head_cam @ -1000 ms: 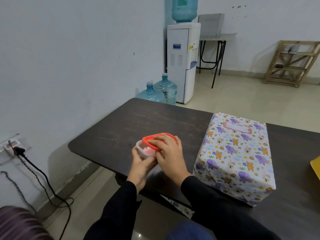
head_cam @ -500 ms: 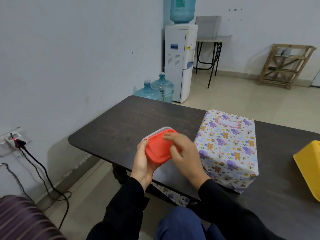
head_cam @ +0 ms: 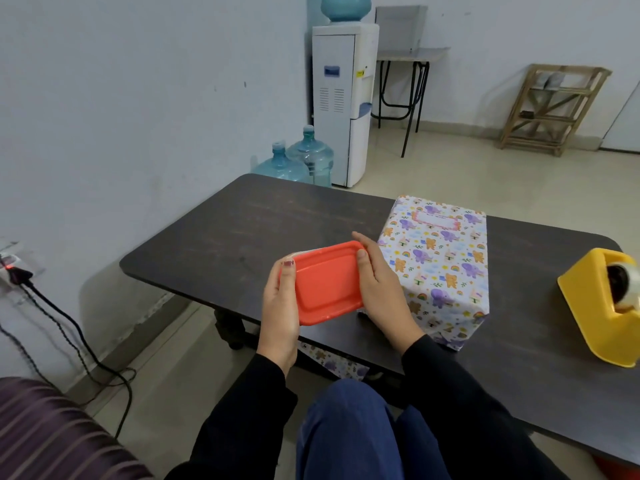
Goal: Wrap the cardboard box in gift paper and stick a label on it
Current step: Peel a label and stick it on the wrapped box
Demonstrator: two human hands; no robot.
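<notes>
The box (head_cam: 440,268) stands on the dark table (head_cam: 235,233), covered in gift paper with purple elephants and bears. A pink-framed label (head_cam: 437,221) is stuck on its top, at the far end. I hold a small plastic container with a red lid (head_cam: 327,284) above the table's near edge, just left of the box. My left hand (head_cam: 280,306) grips its left side and my right hand (head_cam: 384,289) grips its right side. The lid sits on the container and faces me.
A yellow tape dispenser (head_cam: 602,310) stands at the table's right end. A scrap of gift paper (head_cam: 332,362) lies under the table. Water bottles (head_cam: 301,161) and a dispenser (head_cam: 341,102) stand by the wall. A cable (head_cam: 72,327) runs across the floor at left.
The red lid went from half lifted over the container to pressed flat on it. Both hands raised the container off the table and tilted the lid toward me.
</notes>
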